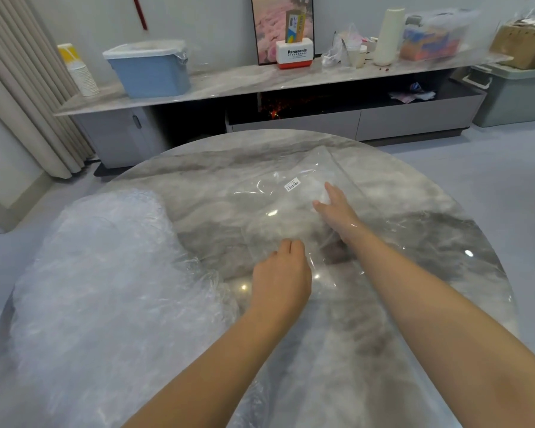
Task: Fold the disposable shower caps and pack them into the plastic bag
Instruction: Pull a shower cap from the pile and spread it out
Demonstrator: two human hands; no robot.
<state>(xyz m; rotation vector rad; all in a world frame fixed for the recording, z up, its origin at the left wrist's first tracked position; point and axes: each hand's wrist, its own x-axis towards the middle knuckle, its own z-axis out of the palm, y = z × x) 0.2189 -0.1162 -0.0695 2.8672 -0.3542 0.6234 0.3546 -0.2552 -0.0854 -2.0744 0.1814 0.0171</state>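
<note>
A round grey marble table [414,193] fills the view. Along its left edge lies a heap of clear shower caps [105,288]. Toward the centre, the left hand [280,276] pinches the near edge of the plastic bag [291,199]. Farther in, the right hand [337,211] reaches inside the bag, fingers straight.
</note>
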